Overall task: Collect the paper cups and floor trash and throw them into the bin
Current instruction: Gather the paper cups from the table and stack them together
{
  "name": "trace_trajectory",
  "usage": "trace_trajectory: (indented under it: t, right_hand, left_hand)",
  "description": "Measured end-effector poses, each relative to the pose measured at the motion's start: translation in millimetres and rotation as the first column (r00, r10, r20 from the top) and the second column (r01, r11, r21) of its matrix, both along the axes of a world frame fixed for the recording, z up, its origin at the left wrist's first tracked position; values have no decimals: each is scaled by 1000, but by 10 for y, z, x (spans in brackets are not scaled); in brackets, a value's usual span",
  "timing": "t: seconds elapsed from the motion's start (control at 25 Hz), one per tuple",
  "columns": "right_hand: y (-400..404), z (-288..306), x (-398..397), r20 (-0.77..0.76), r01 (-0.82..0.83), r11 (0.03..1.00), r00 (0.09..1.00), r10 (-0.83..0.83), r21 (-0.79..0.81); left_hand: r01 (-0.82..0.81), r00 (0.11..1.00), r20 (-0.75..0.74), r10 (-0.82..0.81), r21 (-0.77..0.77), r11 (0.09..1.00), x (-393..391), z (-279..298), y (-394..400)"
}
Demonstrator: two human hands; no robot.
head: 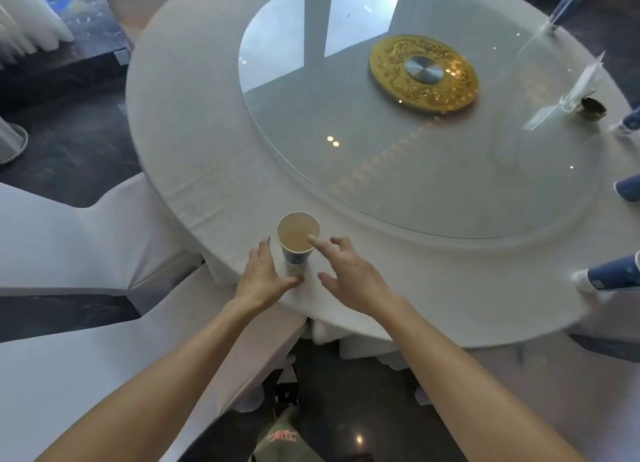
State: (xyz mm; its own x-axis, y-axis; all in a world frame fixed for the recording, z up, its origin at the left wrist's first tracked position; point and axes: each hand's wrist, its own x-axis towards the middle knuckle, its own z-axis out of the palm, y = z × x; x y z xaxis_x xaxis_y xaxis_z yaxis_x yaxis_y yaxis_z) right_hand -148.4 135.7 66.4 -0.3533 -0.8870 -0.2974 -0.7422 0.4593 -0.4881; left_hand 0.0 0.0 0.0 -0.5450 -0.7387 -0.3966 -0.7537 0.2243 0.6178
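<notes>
The fingers (pixel 265 245) of the left hand (pixel 261 281) are spread open and hold nothing, and they reach up along the left side of an upright blue paper cup with a white rim (pixel 298 239), very near its wall; whether they touch it cannot be told. The right hand (pixel 349 276) is also open and empty, its forefinger stretched out so that the tip lies over the cup's rim at about 4 o'clock, the thumb hanging loose below. The cup stands on the near edge of a round table covered with a white cloth (pixel 180 122), at about 7 o'clock on the table top, just outside the large round glass turntable (pixel 398 171) that fills the middle. The inside of the cup looks pale tan; whether that is drink or bare paper cannot be told. At the turntable's centre sits a gold embossed disc with a silver metal hub (pixel 423 74). Along the table's right side, from about 3 to 5 o'clock, more blue paper cups show: one lying on its side (pixel 611 274) and others cut off by the picture's edge. Near 2 o'clock a folded white napkin stands in a clear glass (pixel 585 84), with a small brown crumpled object (pixel 593 108) beside it. White-covered chairs (pixel 69 240) stand to the left of the table on a dark polished floor (pixel 69 143).
</notes>
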Motion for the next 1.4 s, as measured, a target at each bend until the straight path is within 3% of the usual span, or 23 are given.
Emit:
trace_trajectory:
  t: [0.24,0.44,0.6,0.88,1.2,1.4]
  right_hand:
    - [-146,-69,-5,5,25,996,1000,-26,81]
    - [175,2,-184,99,266,963,960,-262,-30]
    - [820,137,-419,275,451,886,869,-410,-104]
    - [2017,234,-819,358,621,776,753,-552,-110]
    - [3421,274,-1567,386,676,732,700,-601,-85]
    - [4112,355,-2100,278,667,744,721,-635,-29]
  left_hand:
    - [41,977,-211,-32,39,998,-190,-25,-108]
    - [138,939,-330,-96,106,985,-451,134,122]
    - [351,876,-399,-269,148,925,-856,182,545]
    - [534,805,-398,-440,163,829,-1559,138,1534]
    - [481,832,-374,-410,116,869,-2324,225,3001]
    - [446,865,-284,-414,58,893,-2515,264,3608]
